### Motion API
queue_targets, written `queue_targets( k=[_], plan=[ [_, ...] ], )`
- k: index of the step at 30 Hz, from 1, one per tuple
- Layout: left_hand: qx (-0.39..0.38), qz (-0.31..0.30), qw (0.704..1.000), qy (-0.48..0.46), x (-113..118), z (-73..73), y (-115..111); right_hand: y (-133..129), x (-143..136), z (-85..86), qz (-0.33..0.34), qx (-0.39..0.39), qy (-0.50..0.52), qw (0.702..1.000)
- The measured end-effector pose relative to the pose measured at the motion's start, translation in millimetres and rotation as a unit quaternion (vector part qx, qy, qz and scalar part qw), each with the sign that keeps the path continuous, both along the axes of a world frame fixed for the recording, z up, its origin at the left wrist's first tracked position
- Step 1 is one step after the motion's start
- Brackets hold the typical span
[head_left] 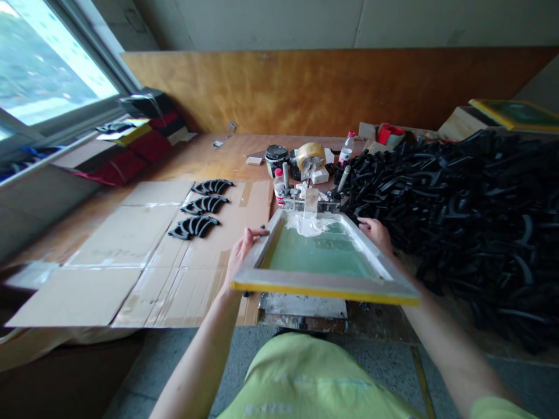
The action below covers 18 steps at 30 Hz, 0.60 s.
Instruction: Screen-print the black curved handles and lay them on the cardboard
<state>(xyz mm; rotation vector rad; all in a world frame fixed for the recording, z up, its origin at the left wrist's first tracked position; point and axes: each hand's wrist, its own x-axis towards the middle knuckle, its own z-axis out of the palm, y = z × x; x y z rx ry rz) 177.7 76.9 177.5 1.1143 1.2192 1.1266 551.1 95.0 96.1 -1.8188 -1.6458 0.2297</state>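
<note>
A screen printing frame with green mesh is in front of me, its near end raised above a metal base plate. White ink is smeared at the far end of the mesh. My left hand grips the frame's left side, thumb toward the far corner. Around the right side, my right hand is closed, with its fingertips near the far right corner. The frame hides part of both hands. A clamp stands at the frame's far end.
Three sets of curved black plastic parts lie on flattened cardboard at left. A large heap of black parts fills the right. Behind the clamp stand an ink tub, a tape roll and bottles. A wooden board edges the back.
</note>
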Motion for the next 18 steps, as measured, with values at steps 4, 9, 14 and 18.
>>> queue_targets(
  k=[4, 9, 14, 18],
  plan=[
    [-0.112, -0.073, 0.99, 0.049, -16, -54.5, -27, 36, -42, 28.9, 0.076, 0.06, -0.058, 0.994],
    [-0.128, -0.073, 0.985, 0.09, -13, -118.0, -28, 64, -116, 41.5, 0.157, -0.031, -0.211, 0.964],
    [-0.114, -0.072, 0.983, 0.126, -14, -141.9, -24, 50, -128, 30.9, 0.168, -0.136, -0.273, 0.937],
    [-0.124, -0.073, 0.98, 0.136, -16, -145.6, -26, 11, -122, 19.6, 0.267, -0.093, -0.278, 0.918]
  ],
)
